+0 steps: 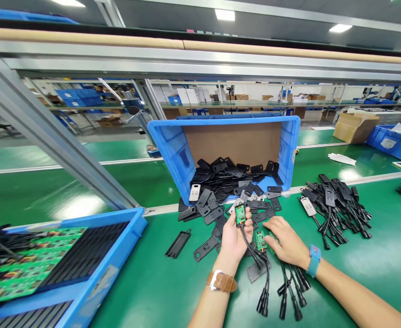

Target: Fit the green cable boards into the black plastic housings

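My left hand (236, 234) is closed around a green circuit board (241, 214), held up with its black cables (255, 249) hanging toward me. My right hand (287, 239) is lower and to the right, fingers curved and apart, over circuit boards on the bench. One board (261, 240) shows left of its thumb; another is partly hidden beneath the hand. Black connector plugs (294, 296) spread out below. Flat black plastic covers (205, 248) lie loose beyond my left hand. A single black case (178, 243) sits apart, further left.
A tipped blue bin (294, 155) spills black covers onto the green bench (152, 282). Right of it lies a pile of cabled black units (337, 205). A blue tray (108, 273) with circuit boards stands at left. A metal post (67, 132) slants down behind the tray.
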Tool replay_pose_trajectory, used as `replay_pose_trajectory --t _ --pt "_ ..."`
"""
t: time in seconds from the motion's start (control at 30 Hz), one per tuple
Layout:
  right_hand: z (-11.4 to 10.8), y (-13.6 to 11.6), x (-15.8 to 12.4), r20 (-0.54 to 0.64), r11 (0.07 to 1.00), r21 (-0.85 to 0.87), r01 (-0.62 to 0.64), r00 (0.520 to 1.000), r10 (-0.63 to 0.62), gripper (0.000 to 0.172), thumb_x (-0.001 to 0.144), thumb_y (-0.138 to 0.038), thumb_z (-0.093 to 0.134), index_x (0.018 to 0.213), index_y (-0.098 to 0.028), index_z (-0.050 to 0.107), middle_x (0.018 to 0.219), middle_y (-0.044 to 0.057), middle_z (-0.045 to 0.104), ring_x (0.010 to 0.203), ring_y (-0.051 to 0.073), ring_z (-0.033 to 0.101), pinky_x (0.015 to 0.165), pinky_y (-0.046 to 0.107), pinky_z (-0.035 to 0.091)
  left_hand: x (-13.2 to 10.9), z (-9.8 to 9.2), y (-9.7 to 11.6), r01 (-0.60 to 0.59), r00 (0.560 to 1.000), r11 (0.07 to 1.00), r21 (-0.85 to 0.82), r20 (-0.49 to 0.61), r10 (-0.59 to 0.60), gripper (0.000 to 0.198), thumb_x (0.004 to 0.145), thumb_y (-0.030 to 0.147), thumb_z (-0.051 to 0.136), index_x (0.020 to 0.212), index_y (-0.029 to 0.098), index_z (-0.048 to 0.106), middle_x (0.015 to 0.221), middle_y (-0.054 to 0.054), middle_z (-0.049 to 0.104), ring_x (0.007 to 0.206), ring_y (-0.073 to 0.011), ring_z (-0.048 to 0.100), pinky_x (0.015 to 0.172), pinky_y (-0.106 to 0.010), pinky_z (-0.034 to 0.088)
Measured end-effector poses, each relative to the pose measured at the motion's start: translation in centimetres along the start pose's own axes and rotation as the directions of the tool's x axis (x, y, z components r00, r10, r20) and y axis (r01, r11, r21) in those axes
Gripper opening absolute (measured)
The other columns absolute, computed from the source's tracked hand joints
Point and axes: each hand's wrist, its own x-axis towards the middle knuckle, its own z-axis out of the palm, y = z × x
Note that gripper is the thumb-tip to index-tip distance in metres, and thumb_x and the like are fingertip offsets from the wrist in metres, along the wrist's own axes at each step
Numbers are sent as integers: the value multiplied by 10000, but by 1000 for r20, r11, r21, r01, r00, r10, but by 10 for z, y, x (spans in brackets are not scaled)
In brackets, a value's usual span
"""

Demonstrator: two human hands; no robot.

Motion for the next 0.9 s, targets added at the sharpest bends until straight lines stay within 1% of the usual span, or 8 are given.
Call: replay_pose_trajectory --t 0.07,0.17,0.27,0.4,0.53,0.63,0.73,0.9 --pt "0 5 2 -53 1000 9 -25 998 25 318 987 -242 460 1287 -207 561 1162 117 628 1126 281 524 974 483 465 2 -1 -1 -22 1000 1000 20 -15 22 299 1008 301 403 989 76 599 760 -49 573 567 -79 541 473 -150 479" --pt "-1 15 13 -94 999 -10 -33 995 32 322 982 -213 463 1285 -210 569 1172 110 633 1116 275 521 981 478 465 4 -3 -7 -65 998 994 84 -18 66 289 994 306 433 988 76 608 737 -44 577 550 -87 536 472 -170 484" --pt "-1 23 29 -25 996 -86 -1 1000 -2 330 968 -211 497 1287 -219 578 1258 105 605 1155 283 489 982 482 463 3 -4 -15 -100 995 981 165 5 100 272 962 319 500 1034 88 625 707 -30 573 516 -93 519 442 -183 453" --pt "0 22 44 98 976 -212 55 995 -35 197 954 -191 516 1094 -211 654 1311 98 569 1188 289 446 940 462 470 -1 -2 -24 -105 994 969 225 54 96 296 940 312 522 1089 84 638 747 -64 621 581 -132 580 484 -221 482" --pt "-2 14 39 109 961 -274 33 994 -3 167 952 -121 484 944 -198 632 1073 81 635 1050 258 502 865 401 473 -3 -1 -31 -107 993 958 266 66 93 275 931 287 519 1059 85 654 826 -94 655 651 -149 603 532 -241 499" --pt "-5 12 29 86 961 -275 -13 996 38 159 934 -99 495 901 -203 611 960 68 624 974 253 525 826 391 471 -4 -1 -34 -109 992 953 282 87 87 293 930 312 516 1056 86 652 823 -81 631 612 -129 556 522 -238 467" --pt "-5 16 21 11 981 -184 -61 998 64 159 898 -104 551 1009 -207 600 1028 73 616 1002 263 530 852 411 481 -4 -1 -35 -113 992 950 290 91 90 334 927 377 539 1080 96 636 785 -45 578 558 -101 483 475 -212 398" --pt "-5 31 19 -111 989 -117 -91 991 78 395 935 -196 542 1327 -211 492 1262 124 566 1163 309 485 950 491 466 -3 0 -37 -112 993 952 285 62 98 367 940 419 546 1097 95 619 760 -22 528 529 -78 419 430 -190 331"
